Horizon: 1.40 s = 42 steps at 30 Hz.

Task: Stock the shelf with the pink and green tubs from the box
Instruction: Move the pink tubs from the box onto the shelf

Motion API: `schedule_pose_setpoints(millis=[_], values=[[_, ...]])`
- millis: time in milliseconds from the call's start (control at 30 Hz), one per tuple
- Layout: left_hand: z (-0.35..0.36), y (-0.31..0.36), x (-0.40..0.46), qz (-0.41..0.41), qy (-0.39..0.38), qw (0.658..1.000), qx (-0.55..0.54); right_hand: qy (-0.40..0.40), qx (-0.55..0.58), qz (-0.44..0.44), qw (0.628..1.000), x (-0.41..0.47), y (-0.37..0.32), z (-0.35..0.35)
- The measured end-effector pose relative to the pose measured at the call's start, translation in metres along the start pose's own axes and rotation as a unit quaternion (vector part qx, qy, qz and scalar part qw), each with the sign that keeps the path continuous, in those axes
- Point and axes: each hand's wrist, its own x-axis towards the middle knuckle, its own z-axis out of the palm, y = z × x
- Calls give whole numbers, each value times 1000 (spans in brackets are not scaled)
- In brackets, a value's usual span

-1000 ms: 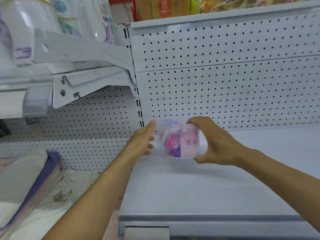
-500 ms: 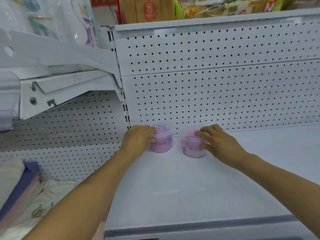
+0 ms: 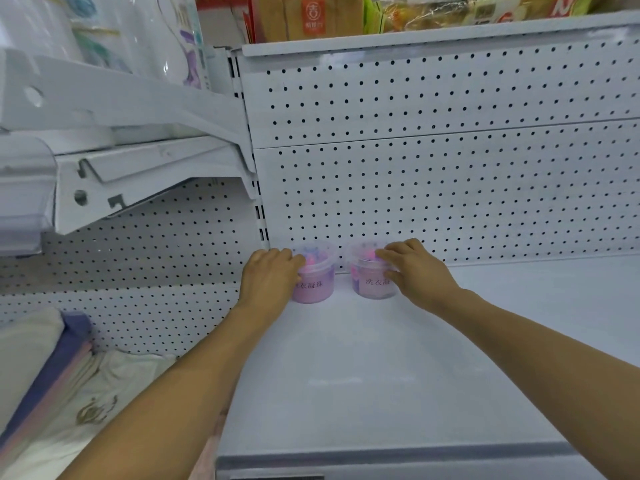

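Observation:
Two small pink tubs with clear lids stand side by side at the back left corner of the white shelf (image 3: 381, 375), against the pegboard wall. My left hand (image 3: 268, 277) grips the left pink tub (image 3: 317, 282) from its left side, fingers curled over the lid edge. My right hand (image 3: 415, 275) holds the right pink tub (image 3: 369, 284) from its right side, fingers on the lid. Both tubs rest upright on the shelf, a small gap between them. No green tub and no box are in view.
Perforated white back panel (image 3: 450, 188) rises behind the tubs. A slanted shelf bracket (image 3: 138, 174) juts out at upper left. Folded textiles (image 3: 45, 375) lie on the lower left shelf. Packaged goods (image 3: 346, 15) sit on the shelf above. The shelf's front lip (image 3: 398, 459) runs along the bottom.
One second ago my right hand carried a tub in the air with the left hand beside it. Now two tubs stand at the back wall, one hand on each.

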Motion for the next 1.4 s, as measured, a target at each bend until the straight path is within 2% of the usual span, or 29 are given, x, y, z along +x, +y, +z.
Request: schedule_pose_setpoints(millis=[133, 233, 300, 333, 433, 567, 700, 800, 967, 1167, 1400], values=[[1, 1, 3, -14, -5, 1000, -8, -27, -28, 10, 999, 0, -5, -4], [-9, 2, 0, -40, -54, 996, -52, -45, -65, 10, 997, -7, -8, -14], [-14, 6, -6, -54, -111, 987, -101, -22, -62, 17, 998, -19, -8, -24], [-18, 11, -11, -54, -114, 985, -117, -7, -56, 23, 998, -27, -9, -29], [-35, 37, -28, -39, -79, 983, -160, 43, -56, 35, 997, -64, -10, -42], [-59, 92, -54, 6, -33, 972, -233, 154, -72, 43, 985, -134, -1, -63], [-92, 171, -79, 50, 2, 955, -291, 202, -68, 85, 973, -222, 27, -88], [-113, 239, -94, 80, 14, 937, -340, 205, -87, 130, 966, -292, 56, -113], [-149, 373, -108, 157, -9, 909, -387, 145, -178, 206, 951, -410, 111, -164], [-177, 537, -122, 263, -32, 895, -360, 69, -210, 288, 932, -542, 191, -205], [-182, 697, -146, 372, -112, 829, -402, 53, -189, 424, 884, -691, 281, -225]])
